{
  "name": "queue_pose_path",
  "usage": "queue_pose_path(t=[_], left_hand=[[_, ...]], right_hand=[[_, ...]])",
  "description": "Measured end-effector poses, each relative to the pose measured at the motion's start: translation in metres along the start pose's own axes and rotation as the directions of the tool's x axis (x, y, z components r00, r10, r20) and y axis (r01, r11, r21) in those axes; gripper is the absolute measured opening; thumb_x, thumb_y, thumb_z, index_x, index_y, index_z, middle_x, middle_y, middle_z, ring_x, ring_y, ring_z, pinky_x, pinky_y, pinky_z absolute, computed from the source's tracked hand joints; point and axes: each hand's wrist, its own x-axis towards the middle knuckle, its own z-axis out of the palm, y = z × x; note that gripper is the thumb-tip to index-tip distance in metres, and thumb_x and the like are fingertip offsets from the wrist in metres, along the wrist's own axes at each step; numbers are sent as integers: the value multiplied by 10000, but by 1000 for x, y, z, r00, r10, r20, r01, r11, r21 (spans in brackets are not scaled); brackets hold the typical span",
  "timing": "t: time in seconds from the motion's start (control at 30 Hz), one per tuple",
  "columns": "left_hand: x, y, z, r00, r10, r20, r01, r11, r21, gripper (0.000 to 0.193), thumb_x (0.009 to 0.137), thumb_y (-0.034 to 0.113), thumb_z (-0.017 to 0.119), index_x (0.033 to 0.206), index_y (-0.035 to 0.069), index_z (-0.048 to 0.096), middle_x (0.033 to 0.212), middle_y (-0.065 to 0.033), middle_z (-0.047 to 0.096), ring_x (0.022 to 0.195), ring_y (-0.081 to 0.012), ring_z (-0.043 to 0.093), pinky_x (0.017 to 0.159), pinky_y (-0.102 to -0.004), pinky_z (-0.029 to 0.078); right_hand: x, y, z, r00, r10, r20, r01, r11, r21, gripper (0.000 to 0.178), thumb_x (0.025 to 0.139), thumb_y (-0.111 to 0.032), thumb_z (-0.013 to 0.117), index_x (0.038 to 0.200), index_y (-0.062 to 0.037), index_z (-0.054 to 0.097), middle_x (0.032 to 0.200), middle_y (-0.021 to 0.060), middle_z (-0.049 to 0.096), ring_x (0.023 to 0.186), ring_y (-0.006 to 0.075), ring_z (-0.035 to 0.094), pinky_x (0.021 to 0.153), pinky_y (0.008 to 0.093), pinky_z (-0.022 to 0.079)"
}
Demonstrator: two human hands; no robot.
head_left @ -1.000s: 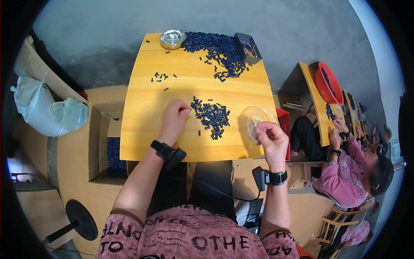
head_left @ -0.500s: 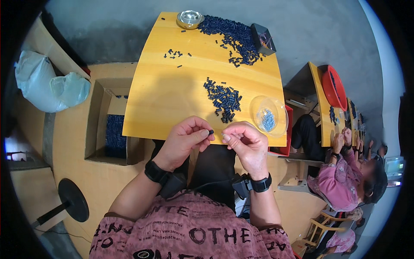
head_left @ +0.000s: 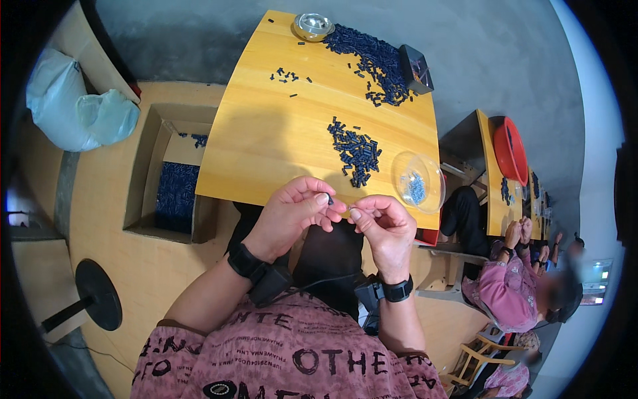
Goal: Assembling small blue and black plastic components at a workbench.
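My left hand (head_left: 292,211) pinches a small black cylindrical piece (head_left: 329,199) between thumb and fingers, just beyond the table's near edge. Close beside it, my right hand (head_left: 387,229) has thumb and forefinger closed on a tiny silvery part (head_left: 349,208), too small to make out fully. The fingertips of both hands nearly meet. Past them on the yellow table (head_left: 266,153) lies a loose pile of black cylindrical pieces (head_left: 357,154). To the right of the pile, a clear plastic bowl (head_left: 403,165) holds many small silvery-blue parts (head_left: 416,188).
A bigger heap of black pieces (head_left: 372,58) covers the table's far right, between a metal bowl (head_left: 314,26) and a black box (head_left: 425,85). An open cardboard box (head_left: 138,199) stands left. A co-worker (head_left: 502,292) sits right, near a red basin (head_left: 510,149).
My hands have come closer together, the right one bringing its tiny part toward the black piece. The view has shifted slightly, so the table sits farther right.
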Motion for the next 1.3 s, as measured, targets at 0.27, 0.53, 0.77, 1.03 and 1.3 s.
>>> queue_pose_path(t=[0.27, 0.53, 0.77, 1.03, 1.3], left_hand=[[-2, -16, -14, 997, 72, -9, -72, 968, -242, 108, 959, 57, 609, 1049, 40, 666, 921, -51, 646, 811, -146, 617, 742, -314, 505], [-3, -21, -13, 999, 43, -19, -46, 969, -243, 118, 942, 42, 628, 1045, 36, 685, 865, -61, 653, 796, -157, 619, 738, -304, 504], [-5, -22, -16, 993, 58, -101, -71, 990, -124, 115, 915, 19, 654, 1025, 5, 684, 867, -77, 666, 769, -159, 625, 714, -283, 516], [-7, -26, -22, 999, 2, -44, -8, 989, -148, 108, 909, 18, 662, 1014, 11, 686, 910, -75, 670, 792, -153, 620, 724, -289, 514], [-6, -28, -26, 999, -5, -41, -3, 980, -199, 117, 940, 45, 629, 1038, 13, 685, 892, -73, 665, 789, -160, 621, 723, -292, 504]], right_hand=[[-6, 8, 21, 984, -168, -62, 157, 974, -161, 197, 798, 85, 755, 960, 9, 672, 915, 71, 712, 798, 92, 638, 735, 224, 512], [-7, 8, 26, 963, -246, -105, 211, 940, -267, 133, 784, 51, 773, 877, -17, 707, 792, 30, 687, 710, 81, 610, 648, 225, 497], [-5, 5, 29, 893, -445, 63, 408, 743, -531, 140, 748, 72, 751, 826, -20, 680, 759, 92, 670, 674, 206, 643, 617, 290, 504], [-2, 11, 26, 954, -297, 46, 287, 859, -423, 147, 766, 34, 774, 866, -24, 683, 791, 60, 663, 669, 163, 620, 621, 276, 501], [-1, 15, 13, 984, -87, 157, 129, 952, -276, 143, 825, 13, 741, 964, -16, 724, 871, 63, 696, 807, 149, 642, 722, 261, 500]])
